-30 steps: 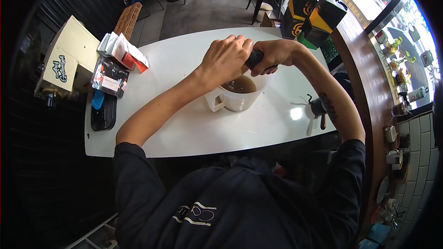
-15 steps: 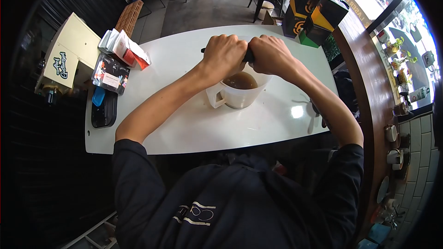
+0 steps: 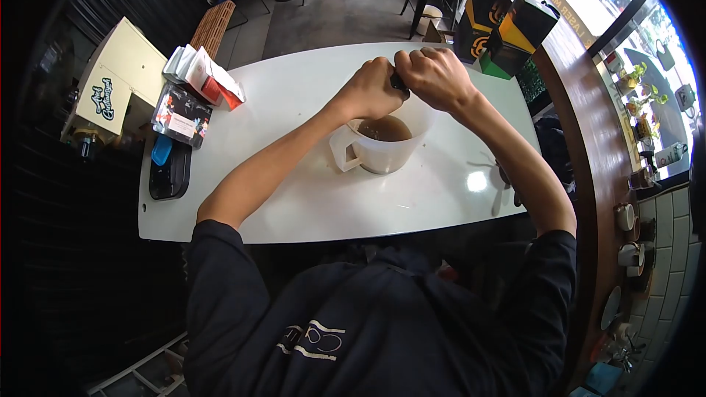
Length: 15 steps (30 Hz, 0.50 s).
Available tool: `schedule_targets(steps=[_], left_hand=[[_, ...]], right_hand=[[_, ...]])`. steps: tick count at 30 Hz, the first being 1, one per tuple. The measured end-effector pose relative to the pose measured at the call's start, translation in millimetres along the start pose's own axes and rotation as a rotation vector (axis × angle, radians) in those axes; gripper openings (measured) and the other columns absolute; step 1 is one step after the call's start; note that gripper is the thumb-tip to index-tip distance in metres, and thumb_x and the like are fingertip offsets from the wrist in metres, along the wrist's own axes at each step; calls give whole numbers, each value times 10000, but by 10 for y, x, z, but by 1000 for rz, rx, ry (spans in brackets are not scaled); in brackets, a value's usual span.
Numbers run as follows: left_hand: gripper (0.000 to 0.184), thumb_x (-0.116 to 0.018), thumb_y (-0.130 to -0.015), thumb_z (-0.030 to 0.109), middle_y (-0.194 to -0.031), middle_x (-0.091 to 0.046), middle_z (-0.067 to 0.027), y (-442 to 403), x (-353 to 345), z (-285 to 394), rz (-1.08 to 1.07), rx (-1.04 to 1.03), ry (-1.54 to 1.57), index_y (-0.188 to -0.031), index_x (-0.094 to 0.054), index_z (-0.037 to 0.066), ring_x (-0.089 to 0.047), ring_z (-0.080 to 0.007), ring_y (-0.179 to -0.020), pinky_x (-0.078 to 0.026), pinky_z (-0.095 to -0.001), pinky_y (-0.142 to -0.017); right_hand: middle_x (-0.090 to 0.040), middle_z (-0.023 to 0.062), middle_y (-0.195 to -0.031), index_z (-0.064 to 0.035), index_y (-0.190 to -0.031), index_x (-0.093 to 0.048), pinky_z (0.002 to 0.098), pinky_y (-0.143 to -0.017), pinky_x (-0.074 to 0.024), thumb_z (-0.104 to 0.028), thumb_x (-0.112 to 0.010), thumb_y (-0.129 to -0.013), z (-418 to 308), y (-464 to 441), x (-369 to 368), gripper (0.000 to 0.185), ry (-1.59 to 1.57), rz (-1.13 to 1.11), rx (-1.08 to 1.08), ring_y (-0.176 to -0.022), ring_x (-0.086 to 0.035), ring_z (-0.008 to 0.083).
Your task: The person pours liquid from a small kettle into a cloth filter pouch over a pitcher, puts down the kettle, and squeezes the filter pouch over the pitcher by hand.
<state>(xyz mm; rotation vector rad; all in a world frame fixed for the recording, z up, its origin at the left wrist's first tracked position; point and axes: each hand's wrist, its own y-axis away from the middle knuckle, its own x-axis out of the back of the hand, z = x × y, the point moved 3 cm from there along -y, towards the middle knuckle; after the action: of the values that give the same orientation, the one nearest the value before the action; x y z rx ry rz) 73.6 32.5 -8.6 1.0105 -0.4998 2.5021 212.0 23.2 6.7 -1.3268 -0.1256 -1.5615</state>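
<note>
Both fists are raised above a translucent white plastic jug [image 3: 390,159] that contains brown liquid [image 3: 384,129]. My left hand [image 3: 373,88] is closed, with a small dark object [image 3: 398,83] showing at its right side. Against it sits my right hand [image 3: 435,77], also closed on the dark object. Most of that object is covered by fingers, so its kind cannot be told. The jug stands upright on the white table [image 3: 294,206], its handle [image 3: 340,153] toward the left.
At the table's left end are a black case [image 3: 170,176], a blue item [image 3: 162,150], a clear-topped package [image 3: 181,115] and red-and-white packets [image 3: 209,81]. Black-and-yellow boxes [image 3: 518,29] stand at the back right. A spoon-like utensil [image 3: 501,176] lies near the right edge.
My fists have tilted and shifted slightly: the left sits a little lower, the right a little higher. Less of the dark object shows. The jug stays in place on the table.
</note>
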Motion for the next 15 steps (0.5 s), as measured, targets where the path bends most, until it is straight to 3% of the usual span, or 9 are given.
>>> schedule_targets(steps=[1,3,4,6,7,9,15], left_hand=[[197,-648,-729,105,-727,-669,-275,-4,23,14,1,1,0,-694,-645,-89,-694,-382,-719,-547,-423,-718],[192,-647,-742,88,-685,-672,-230,2,53,50,-51,13,189,-702,-639,-99,-673,-276,-644,-518,-400,-661],[192,-647,-742,88,-685,-672,-230,-14,43,34,-51,15,187,-702,-639,-99,-673,-276,-644,-518,-400,-661],[179,-648,-747,69,-631,-652,-156,-50,28,18,-45,9,319,-703,-634,-103,-586,-164,-604,-471,-367,-605],[179,-648,-747,69,-631,-652,-156,-43,22,25,-43,10,319,-703,-634,-103,-586,-164,-604,-471,-367,-605],[74,-633,-730,25,-599,-570,-32,-35,15,55,-40,37,386,-696,-622,-39,-521,-114,-554,-414,-301,-470],[49,-626,-737,-10,-553,-518,-13,-14,-46,86,-93,96,526,-695,-601,-17,-437,-84,-418,-329,-273,-382]], right_hand=[[-594,100,-630,-39,-803,-490,387,-538,-524,-112,-639,-815,26,-23,-8,167,-1,0,1,-613,-664,276],[-571,73,-636,-47,-786,-481,375,-536,-525,-99,-637,-781,52,-56,28,164,29,101,32,-617,-656,251],[-571,73,-636,-47,-786,-481,375,-536,-525,-99,-637,-781,72,-72,39,164,27,103,32,-617,-656,251],[-548,61,-630,-51,-773,-475,362,-536,-525,-100,-640,-749,98,-104,79,173,36,201,70,-603,-640,234],[-529,53,-631,-53,-763,-470,352,-531,-521,-102,-642,-736,105,-112,81,181,45,234,82,-599,-625,216],[-520,49,-631,-53,-765,-471,348,-529,-520,-102,-644,-734,137,-120,69,183,54,245,91,-595,-617,212],[-504,24,-608,-57,-761,-478,333,-511,-529,-127,-668,-742,164,-101,66,204,91,290,150,-585,-619,189]])
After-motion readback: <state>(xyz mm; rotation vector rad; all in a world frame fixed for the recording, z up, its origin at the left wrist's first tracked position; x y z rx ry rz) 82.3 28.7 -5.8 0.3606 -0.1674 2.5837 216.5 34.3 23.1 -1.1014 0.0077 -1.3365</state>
